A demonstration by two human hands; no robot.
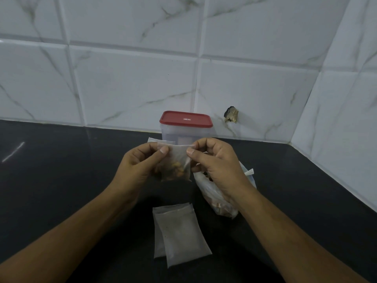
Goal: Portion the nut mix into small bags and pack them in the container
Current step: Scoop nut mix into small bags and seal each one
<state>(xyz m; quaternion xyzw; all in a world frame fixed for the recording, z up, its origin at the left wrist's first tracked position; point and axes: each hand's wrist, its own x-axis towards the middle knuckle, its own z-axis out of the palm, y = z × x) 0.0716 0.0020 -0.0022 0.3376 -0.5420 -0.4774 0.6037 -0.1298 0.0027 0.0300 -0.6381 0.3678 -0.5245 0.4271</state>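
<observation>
Thin clear plastic forms the small bag (pixel 176 164), which is held up above the dark worktop (pixel 61 180), just in front of the container (pixel 184 132) whose red lid (pixel 185 119) is on. The left hand (pixel 138 166) and right hand (pixel 216 162) each pinch a top corner of the bag between thumb and forefinger, with the other fingers curled. The nuts sit in a clump at the bottom.

It is likely light, limp and a little slippery, with all its weight low down. Gripping the top edge looks wisest, because it keeps the mouth upward. Squeezing the belly could push nuts out, as I cannot tell whether the mouth is sealed.

The big bag of nut mix (pixel 216 201) lies under the right wrist. Two flat bags (pixel 181 231), seemingly empty, overlap nearer the person.
</observation>
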